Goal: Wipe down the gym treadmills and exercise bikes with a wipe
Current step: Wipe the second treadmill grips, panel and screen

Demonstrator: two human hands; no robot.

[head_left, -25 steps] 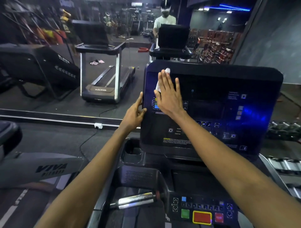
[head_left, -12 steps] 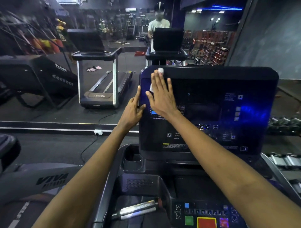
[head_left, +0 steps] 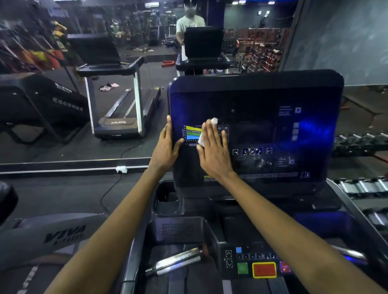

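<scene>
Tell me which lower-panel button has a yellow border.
The large red button, in the middle of the row; the green button to its left and the small blue button above have none.

Treadmill console deck (head_left: 178,230): silver cylinder (head_left: 176,263) lying tilted, just left of button panel (head_left: 258,264).

- Overall level: dim; you are in a dark room, and the treadmill console (head_left: 252,94) falls to near black.
- Sources: small white and blue ceiling lights (head_left: 241,2) at the top edge.
- Glare: blue sheen on the console's right side; bright streaks along the chrome grip (head_left: 178,262).
- Your hands: left hand (head_left: 165,147) and right hand (head_left: 212,144) are evenly lit and warm-toned, with no hard shadows.
- Wipe (head_left: 214,120): nearly blown-out white.
- Distortion: wide-angle bowing towards the edges.
- Sharpness: soft; the mirror (head_left: 52,147) reflections are smeared and the fine console print is unreadable.
</scene>
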